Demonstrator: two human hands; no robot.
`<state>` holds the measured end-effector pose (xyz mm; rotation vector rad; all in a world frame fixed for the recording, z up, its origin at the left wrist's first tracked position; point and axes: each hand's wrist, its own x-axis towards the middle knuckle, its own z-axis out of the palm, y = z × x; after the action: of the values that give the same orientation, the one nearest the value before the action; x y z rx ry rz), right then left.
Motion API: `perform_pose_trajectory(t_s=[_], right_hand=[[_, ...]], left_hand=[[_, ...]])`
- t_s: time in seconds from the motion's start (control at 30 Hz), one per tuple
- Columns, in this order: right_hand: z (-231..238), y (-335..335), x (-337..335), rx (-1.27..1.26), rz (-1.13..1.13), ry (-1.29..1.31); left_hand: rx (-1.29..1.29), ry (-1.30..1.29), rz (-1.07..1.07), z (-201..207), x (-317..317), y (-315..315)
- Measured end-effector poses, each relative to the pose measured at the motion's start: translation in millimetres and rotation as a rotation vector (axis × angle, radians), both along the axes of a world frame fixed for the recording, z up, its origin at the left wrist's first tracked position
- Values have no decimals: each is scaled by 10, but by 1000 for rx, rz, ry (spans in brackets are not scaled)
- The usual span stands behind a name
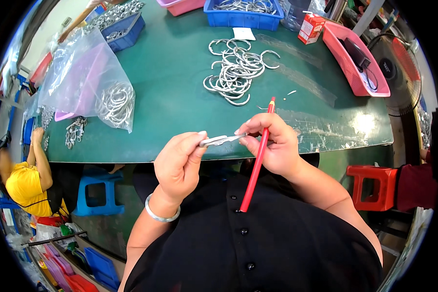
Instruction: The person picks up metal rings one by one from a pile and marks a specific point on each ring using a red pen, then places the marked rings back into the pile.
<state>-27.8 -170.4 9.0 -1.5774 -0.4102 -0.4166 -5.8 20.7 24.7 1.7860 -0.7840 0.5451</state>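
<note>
A silver open bangle (pixel 222 140), seen nearly edge-on, spans the gap between my hands above the table's near edge. My left hand (pixel 176 165) pinches one side of it between thumb and fingers. On the other side, thumb and fingertips of my right hand (pixel 281 148) grip it too. A red pencil (pixel 256 173) also rests in my right hand, slanting down across my black shirt. Beyond my hands, a loose heap of similar silver bangles (pixel 239 70) lies on the green table (pixel 173 73).
At left stands a clear plastic bag (pixel 85 61) with bangles inside, near small metal pieces (pixel 75 132). Blue trays (pixel 219 19) line the back. A pink basket (pixel 377 91) and drink carton (pixel 310 28) are at right. Stools (pixel 100 192) flank me; a person in yellow (pixel 29 185) sits left.
</note>
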Motion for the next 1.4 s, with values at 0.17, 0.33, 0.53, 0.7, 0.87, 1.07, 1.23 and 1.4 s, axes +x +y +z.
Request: perform_pose_trajectory(t_s=[0.17,0.33,0.53,0.7,0.87,1.07,1.23,1.4], right_hand=[[-64,-20,24,141,101,126],[-79,-17,31,169,124,133],[-70,-7,19,219,139,159],[27,22,-23,149,120,102],[151,104,-49,136,142,89],[216,141,-41,234,275,234],[218,153,-31,253,258,250],[181,149,19,332,197,305]], left_hand=[[100,-155,-18,112,-32,-38],[105,-164,-25,122,-52,-56],[121,-138,-16,125,-42,-48],[-406,697,-137,-22,-33,-48],[-671,1199,-373,-136,34,-22],[-756,1383,-507,-229,54,-22],[-760,1471,-518,-239,50,-53],[-810,1463,-606,-283,61,-25]])
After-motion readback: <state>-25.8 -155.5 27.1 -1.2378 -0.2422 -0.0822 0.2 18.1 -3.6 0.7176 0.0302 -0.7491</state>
